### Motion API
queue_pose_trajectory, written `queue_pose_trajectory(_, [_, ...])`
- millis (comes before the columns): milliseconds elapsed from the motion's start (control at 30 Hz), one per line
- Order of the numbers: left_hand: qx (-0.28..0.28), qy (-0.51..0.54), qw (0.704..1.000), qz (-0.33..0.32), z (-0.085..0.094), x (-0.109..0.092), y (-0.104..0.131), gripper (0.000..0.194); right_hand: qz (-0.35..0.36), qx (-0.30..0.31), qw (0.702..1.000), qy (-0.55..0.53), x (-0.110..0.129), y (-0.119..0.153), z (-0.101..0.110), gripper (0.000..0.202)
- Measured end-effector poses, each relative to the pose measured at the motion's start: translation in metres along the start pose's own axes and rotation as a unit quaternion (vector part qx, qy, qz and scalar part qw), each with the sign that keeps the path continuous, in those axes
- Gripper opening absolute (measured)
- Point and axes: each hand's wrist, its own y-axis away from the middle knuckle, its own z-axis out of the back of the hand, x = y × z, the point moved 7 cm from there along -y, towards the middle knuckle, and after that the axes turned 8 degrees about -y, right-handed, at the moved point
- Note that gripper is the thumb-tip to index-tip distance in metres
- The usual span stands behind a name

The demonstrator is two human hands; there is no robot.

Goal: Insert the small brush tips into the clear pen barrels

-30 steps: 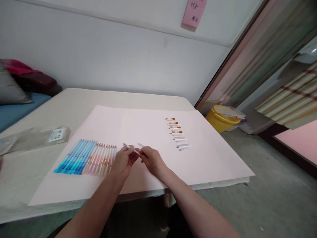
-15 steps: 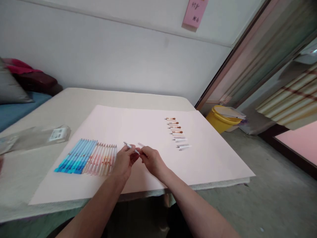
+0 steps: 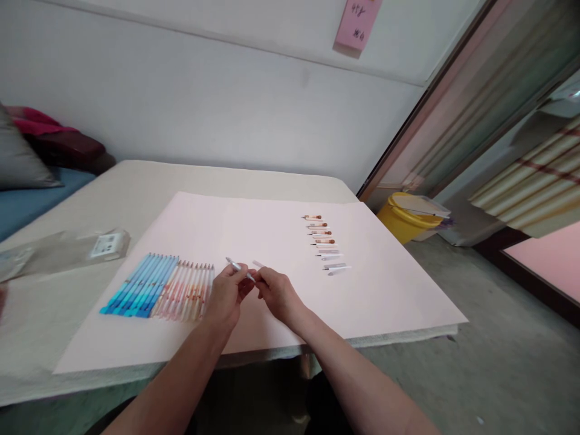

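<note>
My left hand is closed round a slim pale pen, which points up and to the left. My right hand pinches the pen's lower end, its fingertips meeting those of my left hand. Just behind my right fingers shows a thin pale piece, partly covered by the hand. Left of my hands lie a row of blue pens and, beside it, a row of white and pinkish pens. To the right, small pen parts lie in a column, some with brown ends, others pale grey.
Under everything is a large pale pink sheet on a cloth-covered table. A clear plastic bag lies at the left. Off the right side stands a yellow bucket; a wall rises behind the table.
Almost nothing differs. Both hands stay together at the pen, with at most a very slight shift of the fingers.
</note>
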Motion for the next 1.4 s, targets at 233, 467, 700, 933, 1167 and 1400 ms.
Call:
queue_pose_trajectory(233, [0.023,0.011,1.0,-0.003,-0.004,-0.001,0.001,0.011,-0.013,-0.017,0.999,-0.042,0.0,-0.001,0.003,0.012])
queue_pose_trajectory(467, [0.007,0.038,0.999,0.013,0.005,-0.002,-0.009,0.008,-0.041,-0.025,0.997,-0.055,-0.013,-0.008,0.019,0.012])
queue_pose_trajectory(700, [-0.052,0.056,0.997,-0.002,0.019,-0.021,-0.014,0.005,-0.117,-0.031,0.955,0.27,-0.059,-0.019,0.043,0.016])
queue_pose_trajectory(933, [-0.051,0.068,0.996,0.006,0.018,-0.021,-0.012,0.007,-0.108,0.042,0.936,0.334,-0.069,-0.022,0.005,0.017])
queue_pose_trajectory(1167, [-0.085,0.086,0.992,-0.014,0.029,-0.028,-0.016,0.007,-0.059,0.03,0.981,0.182,-0.044,-0.02,0.016,0.005])
queue_pose_trajectory(1400, [-0.118,0.085,0.989,-0.025,0.038,-0.032,-0.019,0.006,-0.014,0.024,0.999,0.019,-0.019,-0.015,0.021,0.008])
